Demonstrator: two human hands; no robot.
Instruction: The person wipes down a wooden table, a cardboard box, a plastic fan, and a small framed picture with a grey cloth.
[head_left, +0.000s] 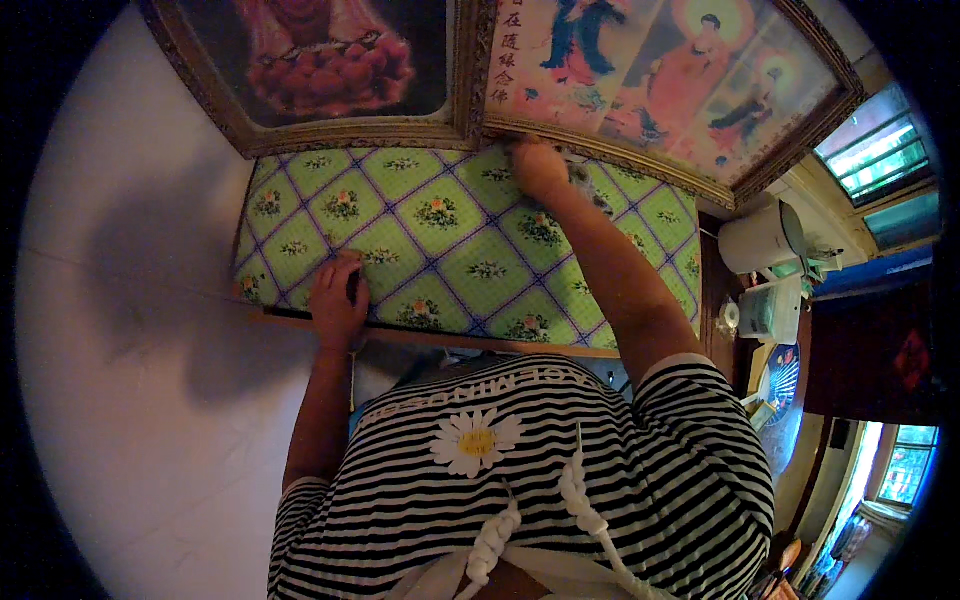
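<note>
My right hand (540, 168) reaches to the back of a table and is closed, right below the lower edge of the picture frames. A crumpled greyish cloth (592, 190) shows beside its wrist and seems bunched under the hand; the fingertips are hidden. My left hand (338, 300) rests at the table's front edge with curled fingers. Something dark shows along its palm; I cannot make out whether it is an object or shadow. Beneath both hands lies a green tablecloth (450, 255) with purple diamond lines and flower prints.
Two large ornate framed pictures, a dark one (330, 60) and a lighter one (680, 80), stand along the table's back. At right are a white bucket (752, 240), a clear plastic box (770, 312) and a blue fan (782, 375). A pale wall (130, 330) borders the left.
</note>
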